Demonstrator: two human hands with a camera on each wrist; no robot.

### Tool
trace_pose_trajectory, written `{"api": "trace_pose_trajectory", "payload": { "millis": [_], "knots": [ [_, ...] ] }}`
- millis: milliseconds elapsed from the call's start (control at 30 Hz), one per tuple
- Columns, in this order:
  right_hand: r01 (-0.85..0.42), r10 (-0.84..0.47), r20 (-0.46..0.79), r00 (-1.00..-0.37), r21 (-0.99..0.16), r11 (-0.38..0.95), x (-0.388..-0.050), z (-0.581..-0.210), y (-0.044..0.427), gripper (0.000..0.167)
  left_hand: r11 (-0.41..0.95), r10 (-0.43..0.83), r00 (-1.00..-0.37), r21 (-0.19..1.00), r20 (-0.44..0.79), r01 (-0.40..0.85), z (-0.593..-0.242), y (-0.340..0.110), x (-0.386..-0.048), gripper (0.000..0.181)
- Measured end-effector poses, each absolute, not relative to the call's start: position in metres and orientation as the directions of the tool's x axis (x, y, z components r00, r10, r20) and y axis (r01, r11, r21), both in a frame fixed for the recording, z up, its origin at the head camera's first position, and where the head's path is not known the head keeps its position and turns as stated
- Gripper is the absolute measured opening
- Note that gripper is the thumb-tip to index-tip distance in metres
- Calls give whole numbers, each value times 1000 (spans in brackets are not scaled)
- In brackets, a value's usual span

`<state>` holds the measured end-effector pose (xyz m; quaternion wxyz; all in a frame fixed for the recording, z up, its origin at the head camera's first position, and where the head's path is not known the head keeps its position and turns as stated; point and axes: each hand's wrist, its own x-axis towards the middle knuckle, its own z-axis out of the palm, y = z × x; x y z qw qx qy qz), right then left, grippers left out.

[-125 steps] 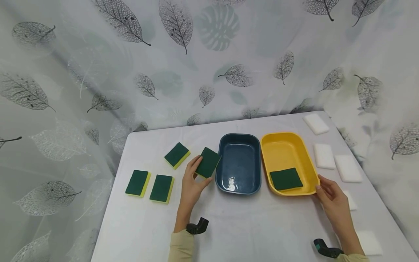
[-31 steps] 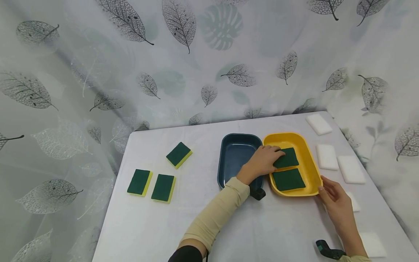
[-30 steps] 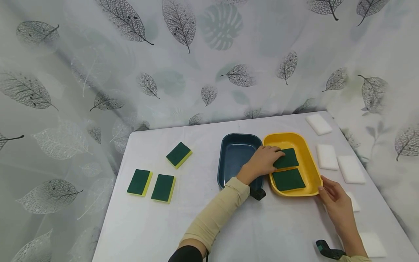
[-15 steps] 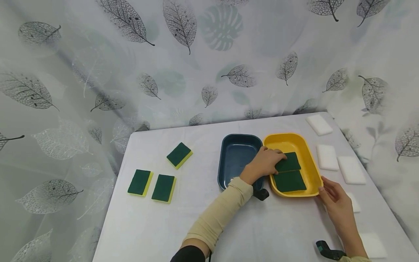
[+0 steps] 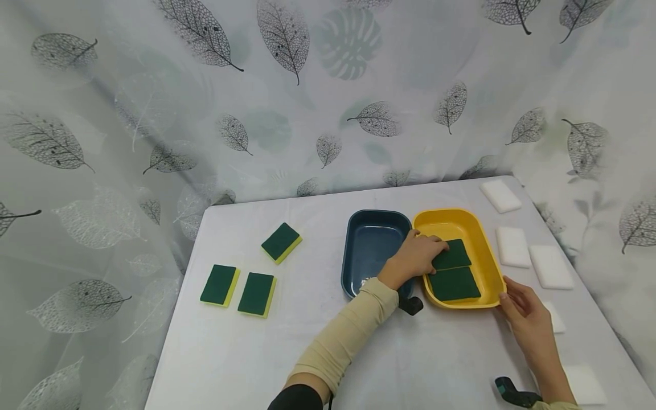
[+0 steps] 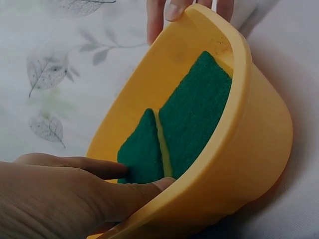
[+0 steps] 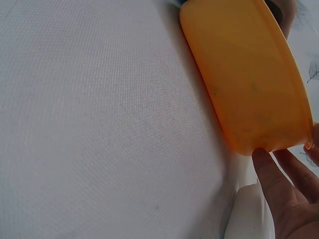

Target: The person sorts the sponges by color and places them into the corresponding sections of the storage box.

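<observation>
My left hand reaches across the blue tray into the yellow tray. Its thumb and fingers pinch a green-topped sponge; in the left wrist view the tips lie at that sponge's end. A second sponge lies flat in the near part of the yellow tray, edge to edge with the held one, a thin yellow strip showing between them. My right hand holds the yellow tray by its near right corner. In the right wrist view, fingertips touch the tray's outer wall.
Left of the trays, three green-and-yellow sponges lie on the white tablecloth. Several white sponge-like blocks line the table's right side. A leaf-print curtain hangs behind the table.
The left hand carried its sponge from left of the blue tray into the yellow tray. Over the last second it slid the sponge nearer, up against the other. The right hand stayed at the corner.
</observation>
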<state>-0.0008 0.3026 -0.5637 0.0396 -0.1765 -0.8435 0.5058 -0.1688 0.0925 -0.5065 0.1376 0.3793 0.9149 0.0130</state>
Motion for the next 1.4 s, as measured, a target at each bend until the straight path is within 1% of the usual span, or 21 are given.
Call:
{"api": "trace_pose_trajectory", "payload": {
  "millis": [200,533,700,867,967,1067,1300,1400],
  "knots": [
    [265,340,-116,-933,-863,431,-4,-564,304,56,702,704,-669,92,-237,706,-508,93,-172,60],
    [312,361,-156,-920,-848,428,-6,-563,303,58,683,707,-654,20,-271,730,-511,94,-172,59],
    [303,366,-144,-919,-854,424,-7,-563,303,58,673,725,-649,39,-229,738,-510,89,-171,55],
    [300,366,-144,-919,-858,417,-7,-563,302,58,682,731,-665,137,-152,718,-503,72,-166,51],
    [289,365,-135,-921,-865,409,-6,-563,301,57,690,720,-689,191,-83,698,-498,56,-163,49],
    [277,366,-124,-922,-873,402,-5,-563,301,56,703,694,-720,220,-2,677,-493,37,-160,48],
    [258,366,-102,-925,-876,407,-3,-566,303,56,751,559,-810,307,176,585,-480,-20,-157,47],
    [235,360,-82,-929,-883,405,-3,-567,304,54,766,491,-836,335,245,548,-478,-46,-156,46]
  ]
}}
